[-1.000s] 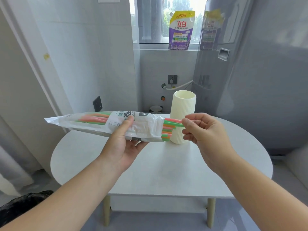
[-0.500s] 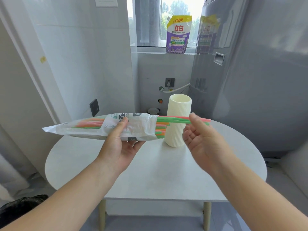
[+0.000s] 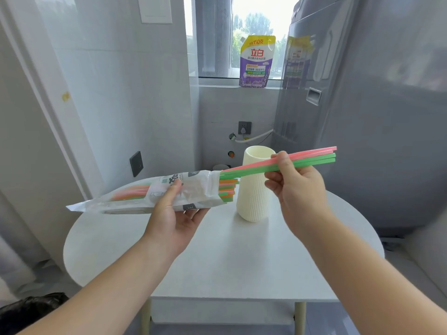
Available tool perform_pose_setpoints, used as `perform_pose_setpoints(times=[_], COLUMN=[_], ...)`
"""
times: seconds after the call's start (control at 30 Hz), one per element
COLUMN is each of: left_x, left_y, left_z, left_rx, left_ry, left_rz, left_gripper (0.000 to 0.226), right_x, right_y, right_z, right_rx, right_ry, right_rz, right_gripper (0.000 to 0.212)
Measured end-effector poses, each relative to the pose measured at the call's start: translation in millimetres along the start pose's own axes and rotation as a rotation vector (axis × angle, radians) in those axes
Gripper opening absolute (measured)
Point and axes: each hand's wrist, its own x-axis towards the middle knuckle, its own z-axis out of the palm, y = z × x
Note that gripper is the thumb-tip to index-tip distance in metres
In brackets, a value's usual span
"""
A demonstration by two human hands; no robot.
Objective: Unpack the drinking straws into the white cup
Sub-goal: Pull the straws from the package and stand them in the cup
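Early days imo: right hand (image 3: 297,189) pinches a few straws (image 3: 312,157) halfway out of the pack (image 3: 193,189), left hand (image 3: 174,213) grips the pack over the table (image 3: 242,262), and nothing's sticking out of the cup (image 3: 254,197) yet.

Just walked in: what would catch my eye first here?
The bright pink and green straws, pinched in the right hand, their tails inside the plastic packet that the left hand grips. Behind them a ribbed white cup stands on the round table; a purple pouch sits on the windowsill beyond.
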Motion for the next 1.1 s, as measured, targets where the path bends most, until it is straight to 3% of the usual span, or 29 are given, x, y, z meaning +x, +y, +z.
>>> perform_pose_setpoints(times=[0.23,0.47,0.67,0.87,1.1], left_x=[7.2,10.1,11.8,13.1,11.8], left_y=[9.8,9.7,-1.0,-5.0,-9.5], left_z=[-2.6,-9.6,-10.1,-8.1,-6.3], left_rx=[-0.041,-0.021,0.006,0.018,0.023], left_ry=[0.032,0.037,0.014,0.001,0.008], left_rz=[0.019,0.031,0.010,0.001,-0.007], left_gripper=[0.038,0.023,0.025,0.026,0.018], right_x=[15.6,33.4,41.3,56.5,77.9], right_y=[-34.2,-70.9,-65.3,-58.3,-41.7], right_z=[-15.7,-33.9,-33.8,-21.9,1.3], right_rx=[-0.027,-0.147,-0.356,-0.595,-0.841], right_ry=[0.034,0.231,0.316,0.250,0.043], right_rz=[-0.155,-0.364,-0.501,-0.543,-0.417], right_gripper=[0.024,0.021,0.025,0.033,0.037])
